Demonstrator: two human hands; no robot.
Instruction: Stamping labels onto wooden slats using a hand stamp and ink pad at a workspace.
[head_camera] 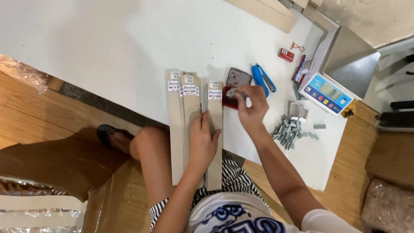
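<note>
Fingers point(206, 123) of the left hand point(202, 144) are held together and laid flat on the long narrow beige packets with small printed labels at their far ends point(189, 108); the packets are pressed down side by side on the white tabletop sheet point(129, 43), their near ends overhanging its edge above the lap. The fingers of the right hand point(252, 108) are curled and pinched around a small pale stamp-like object point(233, 92), held just beyond the far right corner of the packets; what exactly it is cannot be told. Directly under that hand, touching the right side of the packets, a red ink pad with an open grey lid point(235, 84) is seen. Further right of the packets a blue stapler point(263, 77) is laid, and beyond it a small red box point(286, 55). A heap of grey staple strips point(289, 131) is spread to the right of the packets, near the wrist. A white and blue electronic scale with a steel pan point(340, 73) is placed well to the right of the packets.
</note>
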